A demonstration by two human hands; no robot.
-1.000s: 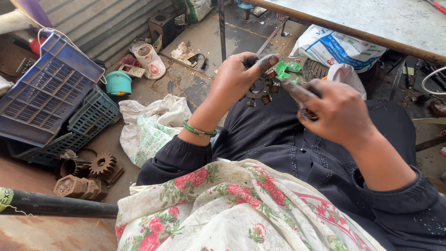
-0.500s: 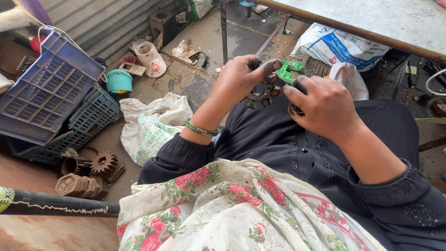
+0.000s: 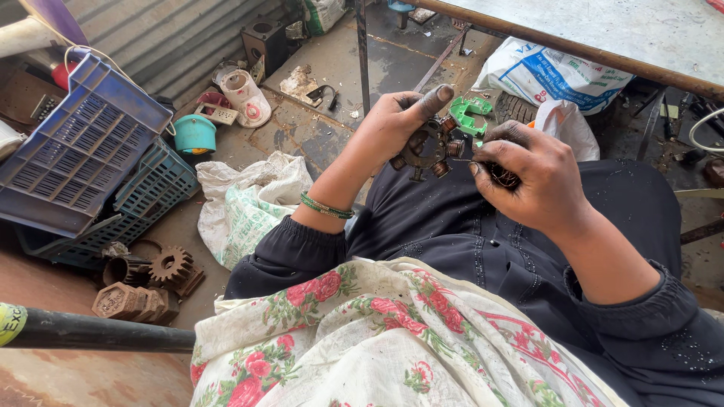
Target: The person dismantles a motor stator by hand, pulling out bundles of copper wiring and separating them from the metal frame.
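1. the left hand point(image 3: 392, 124) is clamped on a round, rusty motor part point(image 3: 427, 147), a dark ring with copper-wound coils sticking out around it; the thumb lies up over its top edge and the fingers are hidden behind it.
2. the part is held in the air above the lap, over the dark clothing, just below the edge of the desk point(image 3: 603, 34) and touching nothing but the two hands.
3. the right hand point(image 3: 532, 181) is closed round something small and dark at the part's right side; it looks like a bunch of wire, though what it is cannot be told for sure. its fingertips sit against the coil nearest them.
4. a green plastic piece point(image 3: 472, 114) shows just behind the part, between the two hands; whether it is fixed to the part cannot be told.
5. to do this well, in my judgement: keep the left grip firm on the ring's rim, not on the coils, so the part cannot twist while the right hand works.
6. pull along the line of the coil and not sideways, so the thin wire comes away whole.
7. watch the ring's rusty edges and any wire ends near the bare fingers.
8. on the floor to the left lie a white sack point(image 3: 241, 203), blue crates point(image 3: 83, 151) and rusty gear-like parts point(image 3: 143, 283).
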